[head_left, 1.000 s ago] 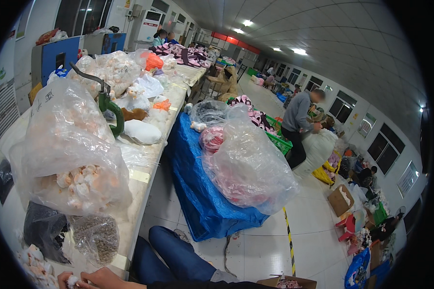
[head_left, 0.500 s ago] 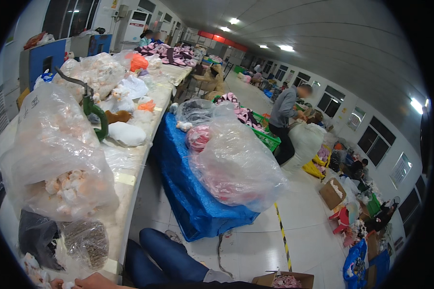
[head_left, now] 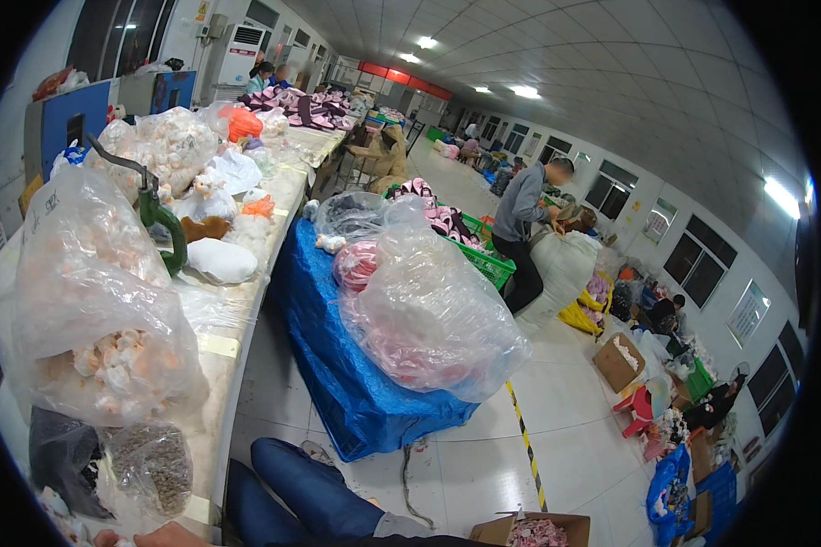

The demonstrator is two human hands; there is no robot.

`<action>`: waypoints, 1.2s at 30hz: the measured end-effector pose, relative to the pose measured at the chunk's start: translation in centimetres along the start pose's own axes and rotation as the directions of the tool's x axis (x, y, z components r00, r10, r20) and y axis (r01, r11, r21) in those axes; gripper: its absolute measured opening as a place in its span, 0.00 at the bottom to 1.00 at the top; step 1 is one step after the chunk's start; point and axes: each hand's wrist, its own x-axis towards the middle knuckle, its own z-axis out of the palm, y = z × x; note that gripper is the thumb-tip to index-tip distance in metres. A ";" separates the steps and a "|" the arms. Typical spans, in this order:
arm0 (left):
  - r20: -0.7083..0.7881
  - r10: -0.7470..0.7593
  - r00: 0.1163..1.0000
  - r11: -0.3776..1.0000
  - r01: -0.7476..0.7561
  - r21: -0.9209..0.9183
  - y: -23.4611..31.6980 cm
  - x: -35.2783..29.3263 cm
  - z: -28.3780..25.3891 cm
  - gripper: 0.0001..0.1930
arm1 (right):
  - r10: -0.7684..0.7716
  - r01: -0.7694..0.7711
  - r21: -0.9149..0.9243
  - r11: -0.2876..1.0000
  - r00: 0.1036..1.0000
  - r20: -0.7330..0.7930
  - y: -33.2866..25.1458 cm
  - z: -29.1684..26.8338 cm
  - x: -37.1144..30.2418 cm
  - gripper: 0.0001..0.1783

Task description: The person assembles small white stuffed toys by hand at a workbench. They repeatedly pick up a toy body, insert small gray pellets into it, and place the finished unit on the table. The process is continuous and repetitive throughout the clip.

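Note:
My right hand (head_left: 162, 536) shows only in part at the bottom edge, over the near end of the long table (head_left: 212, 415). Beside it, the tip of my left hand (head_left: 107, 538) just comes into the picture. A bit of white material lies between the two, but the frame cuts off most of the fingers and whatever they may hold. White-and-orange plush pieces (head_left: 62, 515) lie just left of my hands. Above them sit a clear bag of small brown pellets (head_left: 155, 467) and a black plastic bag (head_left: 62, 456).
A big clear bag of plush pieces (head_left: 100, 301) and a green metal clamp-like tool (head_left: 162, 223) stand on the table. Rightward is a blue-covered stack (head_left: 337, 392) bearing a plastic-wrapped pink bundle (head_left: 429, 319). An open carton (head_left: 534, 531) sits near my legs. A person in grey (head_left: 523, 210) works farther off.
The whole view has shifted slightly, so most things sit a little farther left. My hands stay close together at the bottom edge. The person in grey leans over the large white sack.

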 end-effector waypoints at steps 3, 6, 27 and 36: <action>0.012 -0.014 1.000 1.000 0.014 -0.027 0.8 -0.1 0.0 0.28 | 0.027 -0.025 -0.056 0.998 0.999 0.039 0.2 0.4 0.1 0.24; 0.016 -0.023 1.000 0.999 0.024 -0.042 0.6 -0.1 0.0 0.29 | 0.022 -0.022 -0.012 1.000 1.000 0.006 0.2 0.5 0.1 0.25; 0.071 -0.038 0.997 0.999 0.041 -0.031 0.3 0.0 -0.3 0.35 | 0.018 -0.018 0.012 1.000 1.000 -0.006 -0.3 -0.3 0.4 0.27; 0.060 -0.014 0.998 0.999 0.016 -0.031 0.3 0.0 -0.3 0.35 | 0.021 -0.021 -0.018 1.000 1.000 0.009 -0.3 -0.2 0.4 0.27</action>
